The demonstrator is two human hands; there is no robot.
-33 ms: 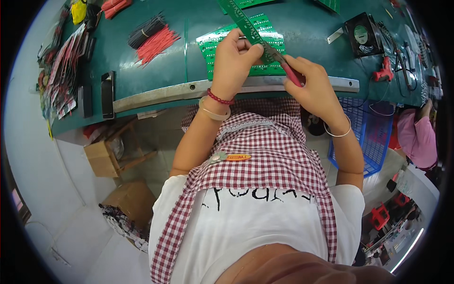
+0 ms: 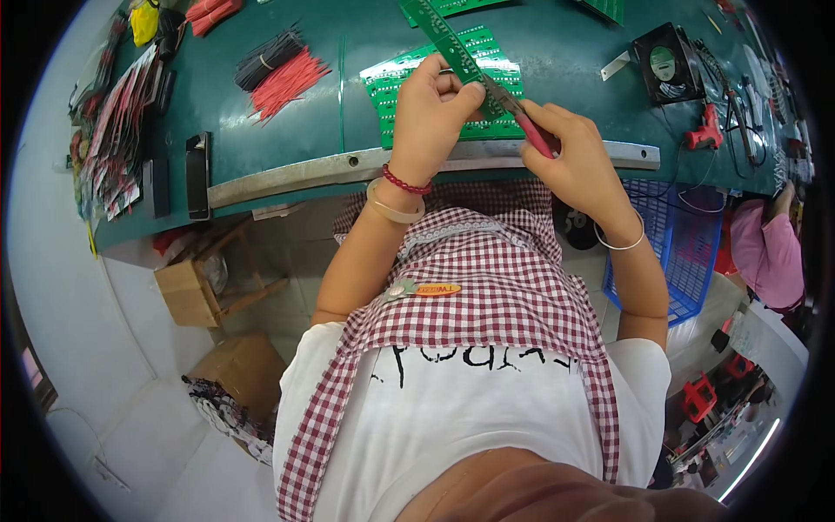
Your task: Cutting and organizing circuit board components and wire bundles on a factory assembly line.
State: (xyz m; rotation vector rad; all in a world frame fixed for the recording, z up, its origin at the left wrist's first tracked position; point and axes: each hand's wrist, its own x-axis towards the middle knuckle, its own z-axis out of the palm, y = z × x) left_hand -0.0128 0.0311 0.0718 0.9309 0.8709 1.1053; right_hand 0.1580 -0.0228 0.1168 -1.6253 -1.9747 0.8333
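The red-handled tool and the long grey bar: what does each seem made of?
Red-handled tool: silvery-grey end, probably metal; evenly red handle, likely plastic or rubber-coated. Long grey bar: probably metal, judging by its dull, silvery-grey face with round holes.

Person's L hand (image 2: 430, 113) grips narrow green PCB strip (image 2: 448, 45), slanted, far end to L; R hand (image 2: 572, 155) holds red-handled tool (image 2: 532, 132), tip by strip's near part. More green PCBs (image 2: 391, 83) beneath, on green desk (image 2: 374, 43). Blk wires (image 2: 271, 61) + red wires (image 2: 291, 89) to L, blk fan (image 2: 665, 63) far R; metal bar (image 2: 278, 184) along desk's near edge. Blue crate (image 2: 687, 287) below, R.
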